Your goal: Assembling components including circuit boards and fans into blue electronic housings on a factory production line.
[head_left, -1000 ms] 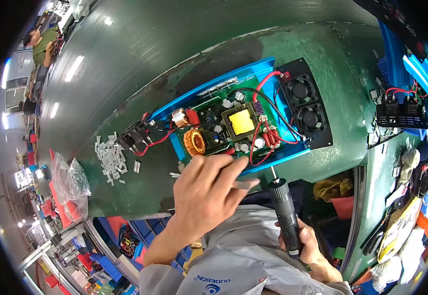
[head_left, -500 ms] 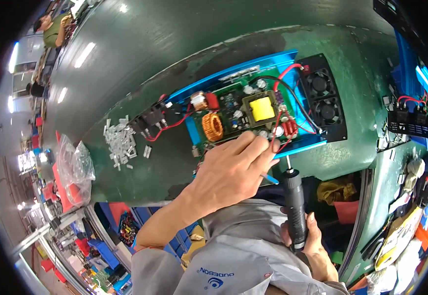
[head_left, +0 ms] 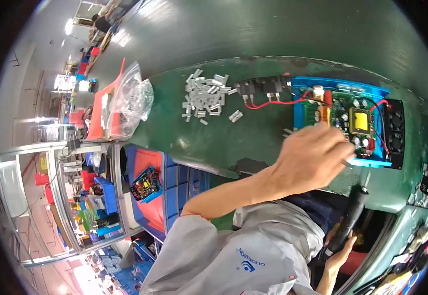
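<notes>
Black screwdriver (head_left: 350,214) in the right hand (head_left: 340,255), tip seemingly near the blue case (head_left: 298,114).

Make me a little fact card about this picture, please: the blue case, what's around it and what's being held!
Left grip: over the case's near side; can't tell if it holds anything
Right grip: wrapped around the screwdriver
Screwdriver: black, its upper end near the case
Case: blue, with a yellow block and copper coil inside
Case's right end: black fans
Left of case: silver pieces, then a clear bag
Bench: green
</notes>
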Action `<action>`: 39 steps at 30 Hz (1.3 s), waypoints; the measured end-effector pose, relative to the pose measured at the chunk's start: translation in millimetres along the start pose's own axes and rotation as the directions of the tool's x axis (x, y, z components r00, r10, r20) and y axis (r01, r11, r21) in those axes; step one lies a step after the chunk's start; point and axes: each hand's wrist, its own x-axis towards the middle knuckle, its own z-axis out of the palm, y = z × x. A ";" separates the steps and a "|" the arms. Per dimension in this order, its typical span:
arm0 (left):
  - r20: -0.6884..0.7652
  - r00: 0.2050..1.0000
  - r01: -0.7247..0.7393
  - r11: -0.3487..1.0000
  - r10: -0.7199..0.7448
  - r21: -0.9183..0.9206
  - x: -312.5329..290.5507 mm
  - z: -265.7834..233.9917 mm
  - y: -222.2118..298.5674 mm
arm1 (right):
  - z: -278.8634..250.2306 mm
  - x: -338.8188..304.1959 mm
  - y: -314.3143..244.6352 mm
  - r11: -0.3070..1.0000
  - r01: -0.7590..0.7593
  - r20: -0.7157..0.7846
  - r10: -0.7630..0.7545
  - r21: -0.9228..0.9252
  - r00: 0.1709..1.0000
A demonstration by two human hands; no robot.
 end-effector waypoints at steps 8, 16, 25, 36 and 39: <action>-0.054 0.915 0.402 0.887 -0.401 0.227 -66.3 -85.5 -41.8 | -5.7 -8.3 25.2 0.997 0.018 -0.047 -0.015 0.077 0.999; -0.043 0.797 0.582 0.746 -0.603 0.325 -134.9 -166.8 -123.7 | -3.4 -5.1 32.7 0.983 -0.007 -0.089 0.023 0.181 0.996; -0.140 0.730 0.682 0.705 -0.669 0.191 -113.1 -148.8 -113.9 | 32.4 -14.8 5.9 0.959 0.088 0.281 -0.009 -0.270 0.960; 0.496 0.808 0.493 0.825 -0.317 -0.277 10.7 -28.5 -10.1 | 53.2 -8.9 -18.1 0.932 0.115 0.382 0.026 -0.344 0.924; 0.475 0.835 0.448 0.845 -0.279 -0.291 18.8 -27.6 -8.6 | 54.8 -10.1 -25.8 0.935 0.130 0.388 0.010 -0.331 0.921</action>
